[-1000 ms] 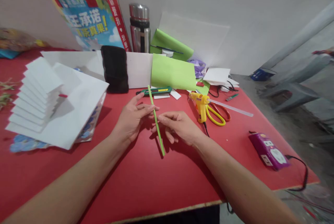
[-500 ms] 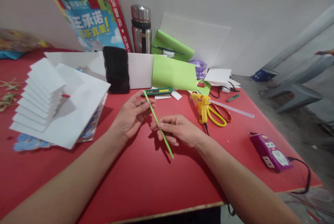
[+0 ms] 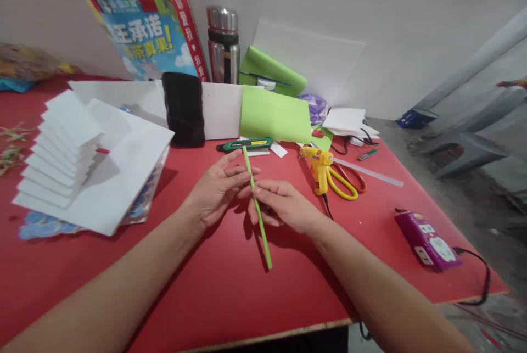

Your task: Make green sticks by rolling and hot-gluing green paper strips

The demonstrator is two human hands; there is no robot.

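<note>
Green strip (image 3: 259, 214): slanted through both hands, probably for control.
Left hand (image 3: 220, 185): half-open, pinched high.
Right hand (image 3: 284, 203): curled, pinched mid-length!

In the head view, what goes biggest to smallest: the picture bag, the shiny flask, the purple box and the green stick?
1. Picture bag
2. Shiny flask and purple box: too alike to rank; the box is nearer the camera
3. Green stick: long but very thin

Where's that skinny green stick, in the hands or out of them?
In them. The right hand pinches the green stick between thumb and fingers, and the left hand touches it farther up.
</note>
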